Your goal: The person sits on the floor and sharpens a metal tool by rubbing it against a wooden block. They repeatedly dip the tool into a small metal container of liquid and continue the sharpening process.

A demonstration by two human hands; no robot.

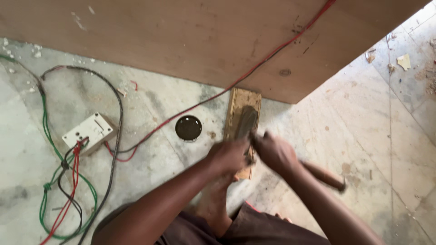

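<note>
My left hand (229,156) and my right hand (274,152) meet over a dark sharpening stone (245,120) set in a small wooden block (240,97) on the floor. Both hands are blurred. My right hand grips a tool with a round wooden handle (326,176) that sticks out to the lower right. My left hand presses down on the tool's front end, which is hidden under the fingers. My bare foot (213,199) rests against the near end of the block.
A small round tin of dark liquid (188,128) sits left of the block. A white socket box (88,132) with tangled red, green and black wires (45,136) lies at the left. A big plywood board (181,36) spans the top, crossed by a red wire (272,56).
</note>
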